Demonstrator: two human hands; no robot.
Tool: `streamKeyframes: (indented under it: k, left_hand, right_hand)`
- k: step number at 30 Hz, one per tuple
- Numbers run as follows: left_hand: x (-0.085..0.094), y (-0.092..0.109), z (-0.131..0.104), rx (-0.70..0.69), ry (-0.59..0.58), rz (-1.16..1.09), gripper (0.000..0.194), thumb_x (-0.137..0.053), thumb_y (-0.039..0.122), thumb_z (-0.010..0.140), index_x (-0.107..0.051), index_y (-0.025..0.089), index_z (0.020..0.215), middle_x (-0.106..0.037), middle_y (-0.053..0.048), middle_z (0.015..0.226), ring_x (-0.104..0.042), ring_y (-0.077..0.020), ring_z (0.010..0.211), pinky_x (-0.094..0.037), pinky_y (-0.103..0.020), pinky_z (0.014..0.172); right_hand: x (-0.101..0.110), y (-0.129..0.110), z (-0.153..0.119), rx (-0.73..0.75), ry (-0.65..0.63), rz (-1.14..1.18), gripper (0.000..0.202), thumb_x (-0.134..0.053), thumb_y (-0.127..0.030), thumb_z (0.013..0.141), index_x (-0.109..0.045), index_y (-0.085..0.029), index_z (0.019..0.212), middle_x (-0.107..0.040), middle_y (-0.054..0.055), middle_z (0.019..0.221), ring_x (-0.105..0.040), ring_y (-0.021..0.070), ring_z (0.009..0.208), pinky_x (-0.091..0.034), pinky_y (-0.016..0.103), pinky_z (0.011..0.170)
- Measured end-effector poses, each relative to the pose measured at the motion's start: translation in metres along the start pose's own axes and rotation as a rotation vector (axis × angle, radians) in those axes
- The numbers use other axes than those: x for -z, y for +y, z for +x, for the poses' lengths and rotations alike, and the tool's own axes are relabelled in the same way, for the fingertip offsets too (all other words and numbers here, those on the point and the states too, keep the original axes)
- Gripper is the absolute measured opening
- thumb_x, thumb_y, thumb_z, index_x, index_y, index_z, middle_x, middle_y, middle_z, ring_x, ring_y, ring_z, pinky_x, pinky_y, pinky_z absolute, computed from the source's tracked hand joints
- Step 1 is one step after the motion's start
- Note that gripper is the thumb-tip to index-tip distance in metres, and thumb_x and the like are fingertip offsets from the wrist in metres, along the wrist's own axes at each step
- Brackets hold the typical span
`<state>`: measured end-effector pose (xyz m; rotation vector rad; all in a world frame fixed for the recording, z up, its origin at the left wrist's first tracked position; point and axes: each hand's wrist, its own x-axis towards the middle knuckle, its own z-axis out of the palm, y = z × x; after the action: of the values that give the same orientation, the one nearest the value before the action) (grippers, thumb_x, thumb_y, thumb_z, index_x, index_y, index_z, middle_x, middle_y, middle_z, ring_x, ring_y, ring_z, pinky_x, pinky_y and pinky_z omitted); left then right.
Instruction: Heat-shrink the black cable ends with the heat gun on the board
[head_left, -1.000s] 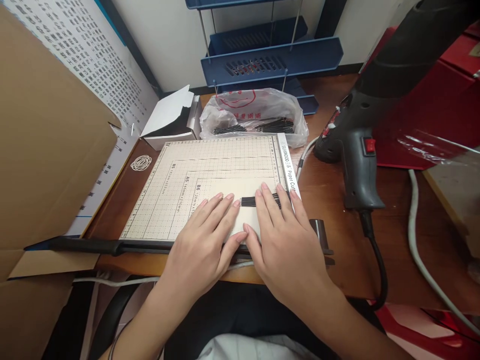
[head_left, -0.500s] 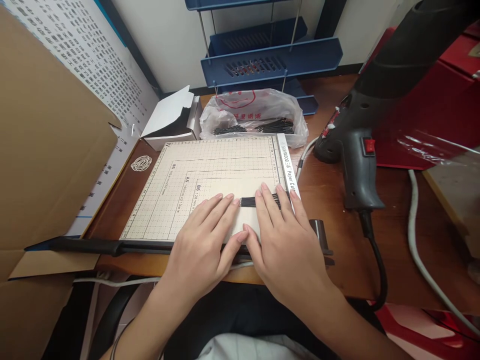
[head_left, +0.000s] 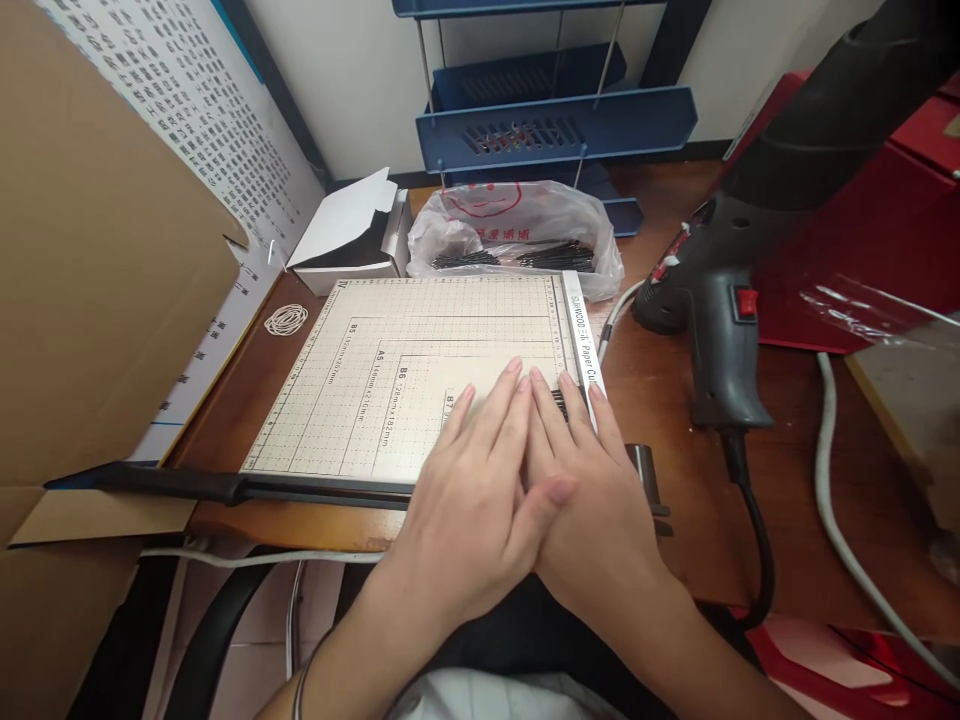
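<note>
Both hands lie flat and side by side on the cream, grid-printed board of a paper cutter (head_left: 322,380). My left hand (head_left: 476,500) has its fingers stretched forward, and its thumb overlaps the back of my right hand (head_left: 589,500). My right hand rests near the board's right edge, fingers straight and slightly apart. Between its fingers shows part of a row of thin black tube-like pieces (head_left: 559,402); the rest is hidden under the hands. The cutter's black handle (head_left: 172,483) lies low along the near edge, to the left.
Behind the board stand a clear plastic bag (head_left: 517,215) with more black pieces and an open white box (head_left: 345,225). Rubber bands (head_left: 286,320) lie left. A heat gun (head_left: 727,310) is at right, its cord hanging down. A cardboard box (head_left: 105,250) rises at left; a blue rack (head_left: 555,125) stands behind.
My left hand has slid right, closing the gap to my right hand, and now covers the left part of the black pieces. My right hand stays on the board. The view shifted slightly.
</note>
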<state>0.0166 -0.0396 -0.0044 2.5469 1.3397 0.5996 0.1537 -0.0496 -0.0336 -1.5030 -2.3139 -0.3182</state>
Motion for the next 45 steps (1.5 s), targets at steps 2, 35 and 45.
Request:
streamKeyframes:
  k: [2,35,45]
  left_hand:
    - [-0.002,0.003,0.004,0.006,-0.042,-0.031,0.074,-0.019,0.055,0.11,-0.032,0.0,0.158,-0.031,-0.019,0.168,-0.02,-0.0231,0.16,-0.022,-0.05,0.131]
    - [-0.039,0.018,0.015,0.043,0.218,0.21,0.051,-0.039,0.03,0.108,-0.054,-0.004,0.143,-0.055,-0.024,0.151,-0.057,-0.0328,0.139,-0.05,-0.049,0.116]
    - [-0.041,0.019,0.015,0.031,0.248,0.237,0.049,-0.04,0.025,0.106,-0.054,-0.002,0.144,-0.053,-0.023,0.152,-0.058,-0.033,0.138,-0.052,-0.05,0.113]
  right_hand:
    - [0.0,0.0,-0.001,-0.008,-0.008,-0.019,0.059,-0.04,-0.025,0.102,-0.041,0.0,0.156,-0.046,0.023,0.158,-0.043,0.0429,0.148,-0.033,0.06,0.124]
    - [0.008,0.06,0.031,-0.409,-0.132,0.503,0.015,-0.041,-0.025,0.102,-0.055,-0.023,0.096,-0.048,0.008,0.159,-0.036,0.0265,0.154,-0.01,0.074,0.125]
    - [0.005,0.057,0.027,-0.429,-0.148,0.399,0.015,-0.042,-0.024,0.1,-0.056,-0.02,0.095,-0.045,0.012,0.162,-0.033,0.0349,0.156,-0.017,0.077,0.122]
